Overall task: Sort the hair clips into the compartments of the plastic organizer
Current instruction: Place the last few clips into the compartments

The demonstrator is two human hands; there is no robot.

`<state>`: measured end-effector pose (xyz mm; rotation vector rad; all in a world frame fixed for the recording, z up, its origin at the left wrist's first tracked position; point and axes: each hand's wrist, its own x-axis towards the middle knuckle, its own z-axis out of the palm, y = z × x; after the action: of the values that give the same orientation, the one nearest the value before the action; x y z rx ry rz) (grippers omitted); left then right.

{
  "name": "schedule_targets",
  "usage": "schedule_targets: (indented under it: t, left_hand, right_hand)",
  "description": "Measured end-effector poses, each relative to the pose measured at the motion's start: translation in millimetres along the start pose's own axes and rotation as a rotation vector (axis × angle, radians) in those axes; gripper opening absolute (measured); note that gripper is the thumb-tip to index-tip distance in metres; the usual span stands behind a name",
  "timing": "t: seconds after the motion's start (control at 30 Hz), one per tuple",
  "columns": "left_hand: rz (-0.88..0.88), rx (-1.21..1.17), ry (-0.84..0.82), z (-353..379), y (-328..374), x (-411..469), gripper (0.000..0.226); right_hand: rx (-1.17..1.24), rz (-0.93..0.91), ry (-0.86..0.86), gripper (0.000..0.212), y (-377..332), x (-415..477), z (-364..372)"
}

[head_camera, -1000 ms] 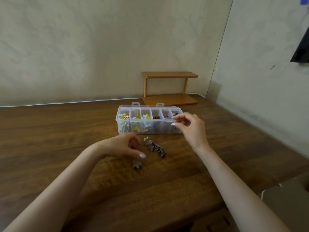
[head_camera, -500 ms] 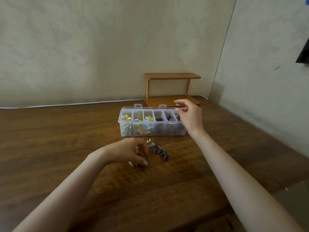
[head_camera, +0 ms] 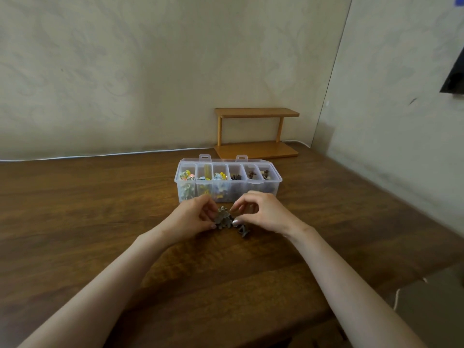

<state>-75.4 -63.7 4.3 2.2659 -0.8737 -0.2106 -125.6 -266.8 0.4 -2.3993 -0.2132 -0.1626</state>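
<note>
A clear plastic organizer [head_camera: 251, 187] with several compartments stands on the wooden table [head_camera: 100, 209]. Its left compartments hold coloured hair clips [head_camera: 187, 175], its right ones dark brown clips [head_camera: 251, 174]. Just in front of it lies a small pile of grey hair clips [head_camera: 223, 219]. My left hand [head_camera: 193, 217] pinches clips at the pile's left side. My right hand [head_camera: 263, 213] has thumb and forefinger curled on the pile's right side. One grey clip [head_camera: 244, 231] lies apart beside my right hand.
A small two-tier wooden shelf [head_camera: 256, 133] stands behind the organizer against the wall. A white cable [head_camera: 100, 155] runs along the table's back edge. A wall closes the right side, and a grey object [head_camera: 431, 310] sits past the table's near right corner.
My right hand has come back from over the organizer's right end down to the grey pile. My left hand moved from the lone clip to the pile's left side.
</note>
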Motion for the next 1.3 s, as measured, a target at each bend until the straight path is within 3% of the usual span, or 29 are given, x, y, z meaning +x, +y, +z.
schedule_targets:
  t: [0.47,0.63,0.8,1.03,1.3]
  left_hand:
    - [0.053,-0.018,0.002,5.3,-0.9,1.7,0.037]
    - [0.032,0.001,-0.008,5.1,-3.4,3.2,0.040]
    - [0.051,0.058,-0.049,4.1,-4.3,3.6,0.042]
    - [0.102,0.135,0.203,19.1,-15.4,7.4,0.030]
    - [0.184,0.245,0.190,24.5,-20.2,9.3,0.043]
  right_hand:
    - [-0.030,-0.027,0.022,0.037,2.5,-2.0,1.7]
    - [0.062,-0.030,0.150,0.039,6.5,-3.2,-2.8]
    - [0.169,-0.039,0.342,0.029,5.2,-4.1,-7.5]
    - [0.053,-0.004,0.626,0.023,8.0,13.9,-31.6]
    - [-0.102,0.120,0.545,0.019,8.4,58.6,-45.7]
